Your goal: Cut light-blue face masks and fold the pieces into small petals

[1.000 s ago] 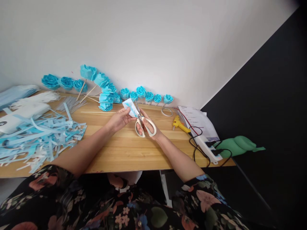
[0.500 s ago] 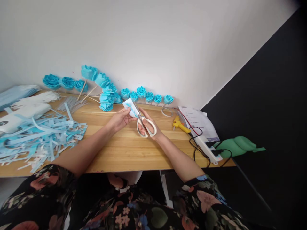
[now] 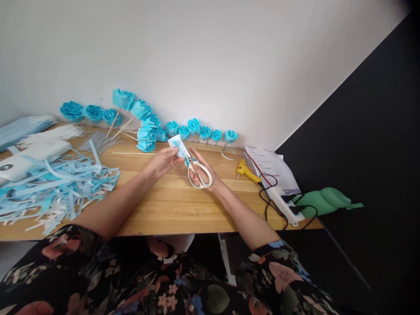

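One paper piece (image 3: 175, 141) in left grip (image 3: 162, 162), scissors (image 3: 190, 160) seemingly against it.

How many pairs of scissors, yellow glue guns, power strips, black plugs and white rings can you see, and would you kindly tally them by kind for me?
Scissors: 1 pair
Yellow glue gun: 1
Power strip: 1
Black plugs: 2
White ring: 1
Total: 6, counting the scissors as one

The lone head-worn camera looks forward and down, close over the table (image 3: 187, 214), toward the wall (image 3: 210, 65).
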The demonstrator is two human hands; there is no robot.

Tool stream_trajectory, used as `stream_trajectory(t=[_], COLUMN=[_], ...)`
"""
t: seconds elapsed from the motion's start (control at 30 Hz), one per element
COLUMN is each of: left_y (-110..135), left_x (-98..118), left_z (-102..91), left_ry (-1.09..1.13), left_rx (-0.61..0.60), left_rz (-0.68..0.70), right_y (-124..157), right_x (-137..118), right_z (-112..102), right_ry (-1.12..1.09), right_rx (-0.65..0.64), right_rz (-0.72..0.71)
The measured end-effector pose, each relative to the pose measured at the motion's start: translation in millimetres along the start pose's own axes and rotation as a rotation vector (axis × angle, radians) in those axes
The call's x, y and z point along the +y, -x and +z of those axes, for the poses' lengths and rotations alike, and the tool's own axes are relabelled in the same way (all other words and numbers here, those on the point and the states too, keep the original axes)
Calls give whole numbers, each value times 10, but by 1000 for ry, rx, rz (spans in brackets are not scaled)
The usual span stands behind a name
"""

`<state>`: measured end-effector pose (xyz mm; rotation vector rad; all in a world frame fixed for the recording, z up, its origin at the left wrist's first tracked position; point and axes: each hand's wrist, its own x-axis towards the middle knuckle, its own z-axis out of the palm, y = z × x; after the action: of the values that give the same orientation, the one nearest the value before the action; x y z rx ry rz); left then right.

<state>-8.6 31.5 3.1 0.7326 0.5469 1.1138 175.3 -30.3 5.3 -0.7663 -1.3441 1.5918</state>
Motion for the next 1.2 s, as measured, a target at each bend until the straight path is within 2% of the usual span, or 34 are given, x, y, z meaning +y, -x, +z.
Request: stream_trajectory(t=[0.2,0.5,0.83,1.2], left_y=[-25,-69,1,-34], left_x=[49,39,0,13], left_z=[-22,-79,7,-24], left_ry=[-21,-48,-52,-3], left_rx=[-5,-21,-31,22], left_rz=[68,119,75,100], right_y=[-12,-9,-13,-18], right_x=[19,52,59,61], right_z=[-25,-95,-106,-96], right_ry=[-15,-38,-11,-10], right_rx=[11,-133,-123,-127], right_rz=[18,12,15,52])
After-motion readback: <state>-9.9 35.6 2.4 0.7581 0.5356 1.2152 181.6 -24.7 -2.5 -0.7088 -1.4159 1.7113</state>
